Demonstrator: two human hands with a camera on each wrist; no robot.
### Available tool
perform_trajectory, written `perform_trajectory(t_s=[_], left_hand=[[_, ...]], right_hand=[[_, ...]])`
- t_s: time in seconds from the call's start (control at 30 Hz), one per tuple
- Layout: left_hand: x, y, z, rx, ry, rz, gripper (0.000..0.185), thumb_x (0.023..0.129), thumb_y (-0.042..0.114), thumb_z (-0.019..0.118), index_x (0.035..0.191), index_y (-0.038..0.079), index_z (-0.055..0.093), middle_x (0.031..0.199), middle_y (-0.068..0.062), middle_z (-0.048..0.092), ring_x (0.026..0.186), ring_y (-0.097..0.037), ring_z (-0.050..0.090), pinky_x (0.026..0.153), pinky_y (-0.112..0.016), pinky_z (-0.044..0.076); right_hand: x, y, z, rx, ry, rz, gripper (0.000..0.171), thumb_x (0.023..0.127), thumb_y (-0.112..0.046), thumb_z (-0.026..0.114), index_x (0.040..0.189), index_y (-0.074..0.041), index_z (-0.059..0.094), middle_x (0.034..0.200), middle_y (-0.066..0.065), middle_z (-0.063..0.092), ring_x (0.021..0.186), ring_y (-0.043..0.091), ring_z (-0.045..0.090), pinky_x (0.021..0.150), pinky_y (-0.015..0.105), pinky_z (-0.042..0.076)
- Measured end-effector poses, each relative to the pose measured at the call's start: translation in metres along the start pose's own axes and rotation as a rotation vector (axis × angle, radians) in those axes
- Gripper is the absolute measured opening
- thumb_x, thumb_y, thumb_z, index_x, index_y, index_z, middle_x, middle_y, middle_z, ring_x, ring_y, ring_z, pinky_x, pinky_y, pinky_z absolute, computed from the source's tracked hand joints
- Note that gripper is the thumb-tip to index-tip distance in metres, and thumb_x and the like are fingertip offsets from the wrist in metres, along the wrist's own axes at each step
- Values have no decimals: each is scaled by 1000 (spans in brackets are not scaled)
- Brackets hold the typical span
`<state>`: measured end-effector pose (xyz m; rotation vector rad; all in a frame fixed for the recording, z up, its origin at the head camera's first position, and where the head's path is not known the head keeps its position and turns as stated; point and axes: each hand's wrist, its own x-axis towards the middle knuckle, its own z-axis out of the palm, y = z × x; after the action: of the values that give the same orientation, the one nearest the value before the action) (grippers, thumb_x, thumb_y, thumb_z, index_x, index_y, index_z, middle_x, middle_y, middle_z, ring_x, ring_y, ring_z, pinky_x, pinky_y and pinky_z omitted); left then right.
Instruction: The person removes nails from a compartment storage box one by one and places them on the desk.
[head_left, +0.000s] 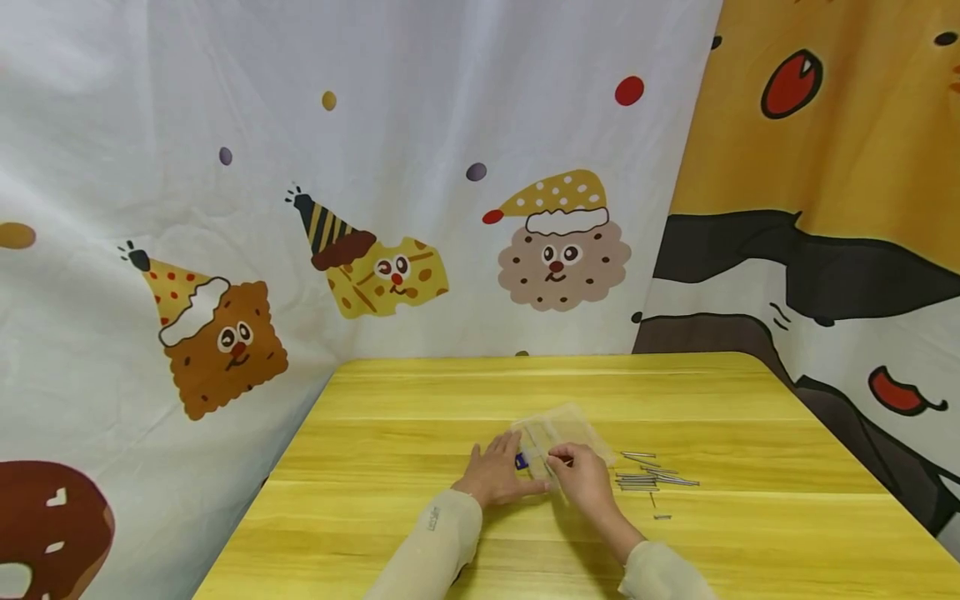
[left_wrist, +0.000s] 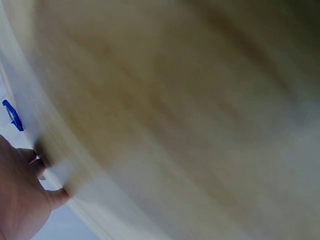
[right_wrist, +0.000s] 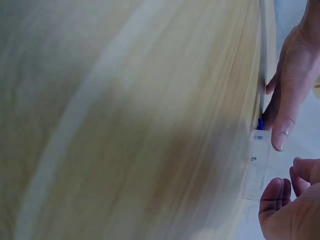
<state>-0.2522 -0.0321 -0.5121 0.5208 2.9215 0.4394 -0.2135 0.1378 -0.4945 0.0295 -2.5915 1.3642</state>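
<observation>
On the yellow table (head_left: 420, 533) lies a clear plastic bag (head_left: 564, 435) with a small blue piece (head_left: 521, 461) at its near left corner. My left hand (head_left: 497, 477) lies flat with straight fingers, pressing the bag's left edge beside the blue piece (left_wrist: 12, 115). My right hand (head_left: 582, 477) has curled fingers and pinches the bag's near edge, with a tiny red spot by the thumb. In the right wrist view the left hand's fingers (right_wrist: 290, 95) touch the clear plastic (right_wrist: 257, 165), and the right hand's fingers (right_wrist: 287, 200) curl just beside it. The left wrist view is blurred.
Several thin metal pins (head_left: 654, 478) lie in a loose heap just right of my right hand, with one short pin (head_left: 662, 517) nearer to me. A cartoon-printed cloth (head_left: 375, 208) hangs behind and to both sides of the table.
</observation>
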Motion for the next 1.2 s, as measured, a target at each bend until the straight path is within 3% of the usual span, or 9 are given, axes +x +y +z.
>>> perform_trajectory(t_s=[0.57, 0.77, 1.2], left_hand=[[1, 1, 1, 9, 0, -3, 110, 78, 85, 51, 159, 15, 24, 161, -8, 29, 147, -26, 28, 116, -60, 19], [0, 3, -1, 19, 2, -4, 109, 78, 83, 54, 158, 15, 25, 160, -8, 30, 146, -26, 29, 116, -60, 20], [-1, 1, -1, 23, 12, 7, 109, 79, 82, 55, 159, 14, 24, 160, -8, 31, 146, -25, 29, 115, -59, 21]], right_hand=[[-2, 1, 4, -24, -15, 15, 8, 90, -5, 71, 94, 0, 75, 90, 7, 62, 81, 20, 60, 63, 30, 53], [-1, 2, 6, -66, -12, 25, 8, 89, -6, 72, 94, -1, 75, 92, 7, 63, 83, 22, 62, 66, 34, 54], [-4, 1, 20, -186, 90, -32, 5, 83, -4, 74, 86, -1, 77, 88, 10, 61, 80, 28, 62, 73, 48, 53]])
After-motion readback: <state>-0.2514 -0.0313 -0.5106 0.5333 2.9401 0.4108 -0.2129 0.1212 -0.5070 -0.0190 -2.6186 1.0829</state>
